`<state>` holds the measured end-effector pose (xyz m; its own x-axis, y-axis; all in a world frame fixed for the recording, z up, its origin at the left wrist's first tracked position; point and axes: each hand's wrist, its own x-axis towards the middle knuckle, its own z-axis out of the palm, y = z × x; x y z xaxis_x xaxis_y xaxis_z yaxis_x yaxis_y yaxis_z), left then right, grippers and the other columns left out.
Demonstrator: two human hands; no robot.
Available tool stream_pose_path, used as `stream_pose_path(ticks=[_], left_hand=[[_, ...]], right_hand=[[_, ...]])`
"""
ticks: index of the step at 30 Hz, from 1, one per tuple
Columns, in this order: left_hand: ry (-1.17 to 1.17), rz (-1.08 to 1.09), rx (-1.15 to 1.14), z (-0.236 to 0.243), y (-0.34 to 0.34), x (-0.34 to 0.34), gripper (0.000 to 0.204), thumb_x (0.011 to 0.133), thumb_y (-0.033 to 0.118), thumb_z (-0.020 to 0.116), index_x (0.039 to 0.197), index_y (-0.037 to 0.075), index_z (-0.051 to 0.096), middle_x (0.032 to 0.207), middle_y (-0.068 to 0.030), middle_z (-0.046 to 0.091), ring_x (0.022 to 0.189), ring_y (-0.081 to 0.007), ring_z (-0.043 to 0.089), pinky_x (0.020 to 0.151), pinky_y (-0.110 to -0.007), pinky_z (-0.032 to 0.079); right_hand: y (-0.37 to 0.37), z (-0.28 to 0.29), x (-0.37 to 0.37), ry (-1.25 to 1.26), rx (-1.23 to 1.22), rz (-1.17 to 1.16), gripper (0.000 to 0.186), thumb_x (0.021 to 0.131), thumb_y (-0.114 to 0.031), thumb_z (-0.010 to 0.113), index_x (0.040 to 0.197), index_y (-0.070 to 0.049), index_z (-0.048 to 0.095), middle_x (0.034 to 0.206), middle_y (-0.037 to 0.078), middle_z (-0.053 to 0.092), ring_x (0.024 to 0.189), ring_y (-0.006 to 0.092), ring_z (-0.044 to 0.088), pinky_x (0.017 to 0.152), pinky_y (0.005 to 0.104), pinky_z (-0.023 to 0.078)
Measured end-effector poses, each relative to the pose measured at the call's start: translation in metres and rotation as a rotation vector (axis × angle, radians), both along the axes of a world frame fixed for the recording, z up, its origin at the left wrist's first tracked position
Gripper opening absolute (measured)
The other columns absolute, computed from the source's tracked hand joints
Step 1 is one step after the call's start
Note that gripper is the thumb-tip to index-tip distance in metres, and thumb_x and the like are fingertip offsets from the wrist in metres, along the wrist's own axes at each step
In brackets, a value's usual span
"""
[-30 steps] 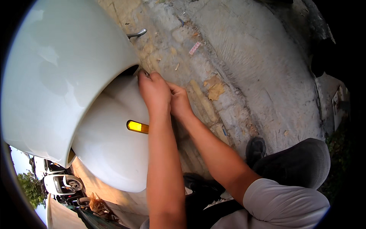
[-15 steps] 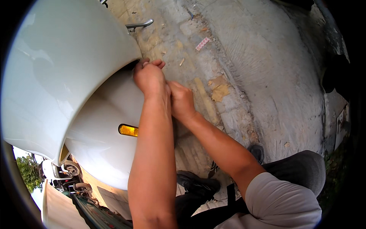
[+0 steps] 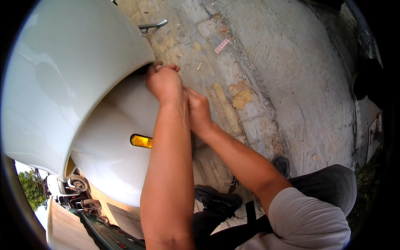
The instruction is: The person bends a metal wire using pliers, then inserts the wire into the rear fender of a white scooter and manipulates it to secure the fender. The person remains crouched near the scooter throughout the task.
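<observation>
A white scooter-like body panel (image 3: 75, 54) curves over the left side, with a white fender (image 3: 112, 125) beneath it carrying an amber reflector (image 3: 141, 141). My left hand (image 3: 164, 83) is at the dark gap by the panel's right edge, its fingers curled; whatever they grip is hidden. Just right of that wrist is my right hand (image 3: 198, 110), closed, its fingertips out of sight behind the left wrist. What it holds, if anything, does not show.
A metal lever (image 3: 153, 26) sticks out past the panel's far edge. On the worn concrete ground (image 3: 291, 83) lie a pink-and-white wrapper (image 3: 221, 46) and a dry leaf (image 3: 241, 99). My dark shoe (image 3: 218, 198) is below; parked motorbikes (image 3: 79, 189) stand at lower left.
</observation>
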<state>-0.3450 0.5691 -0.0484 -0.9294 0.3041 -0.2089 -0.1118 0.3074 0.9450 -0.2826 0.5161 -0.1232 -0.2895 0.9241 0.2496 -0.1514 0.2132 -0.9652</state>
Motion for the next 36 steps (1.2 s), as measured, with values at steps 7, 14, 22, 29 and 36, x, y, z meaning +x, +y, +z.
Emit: stream_pose_path(ticks=[7,14,22,29,36], left_hand=[[0.025,0.038,0.002,-0.004,-0.004,-0.005,0.031,0.096,0.006,0.031,0.113,-0.009,0.053,0.087,-0.0166,0.064,0.074,-0.0214,0.062,0.072,-0.033,0.050],[-0.015,0.020,-0.019,0.001,-0.006,-0.002,0.031,0.098,0.008,0.032,0.115,-0.006,0.053,0.091,-0.0141,0.065,0.078,-0.0218,0.063,0.074,-0.034,0.049],[0.003,0.003,-0.004,-0.002,0.000,0.000,0.033,0.096,0.007,0.031,0.115,-0.006,0.054,0.092,-0.0153,0.067,0.083,-0.0215,0.063,0.079,-0.034,0.049],[-0.056,-0.049,-0.036,0.012,-0.003,0.004,0.032,0.102,0.011,0.033,0.124,-0.004,0.048,0.104,-0.0141,0.064,0.093,-0.0241,0.064,0.079,-0.034,0.047],[-0.004,-0.015,-0.017,0.004,-0.003,-0.003,0.033,0.097,0.008,0.031,0.116,-0.007,0.053,0.095,-0.0169,0.066,0.085,-0.0229,0.063,0.080,-0.035,0.050]], right_hand=[[0.007,0.001,-0.002,0.378,-0.670,0.338,0.020,0.091,-0.011,0.053,0.105,-0.012,0.067,0.063,0.003,0.056,0.046,0.0181,0.052,0.038,0.0305,0.035],[0.028,-0.003,0.019,0.923,-1.439,0.976,0.019,0.094,-0.016,0.054,0.107,-0.014,0.068,0.060,0.000,0.054,0.044,0.0090,0.048,0.036,0.0269,0.032],[0.003,-0.012,-0.010,0.163,0.050,-0.072,0.023,0.093,-0.014,0.054,0.111,-0.011,0.067,0.061,0.009,0.055,0.050,0.0152,0.058,0.042,0.0342,0.043],[0.037,0.009,0.026,0.658,-1.335,0.789,0.027,0.094,-0.012,0.052,0.118,-0.016,0.063,0.057,-0.002,0.046,0.041,0.0095,0.040,0.035,0.0263,0.029],[0.004,-0.005,0.003,-0.144,0.218,-0.050,0.028,0.080,-0.010,0.063,0.108,-0.009,0.068,0.075,0.014,0.062,0.065,0.0363,0.062,0.056,0.0410,0.052]])
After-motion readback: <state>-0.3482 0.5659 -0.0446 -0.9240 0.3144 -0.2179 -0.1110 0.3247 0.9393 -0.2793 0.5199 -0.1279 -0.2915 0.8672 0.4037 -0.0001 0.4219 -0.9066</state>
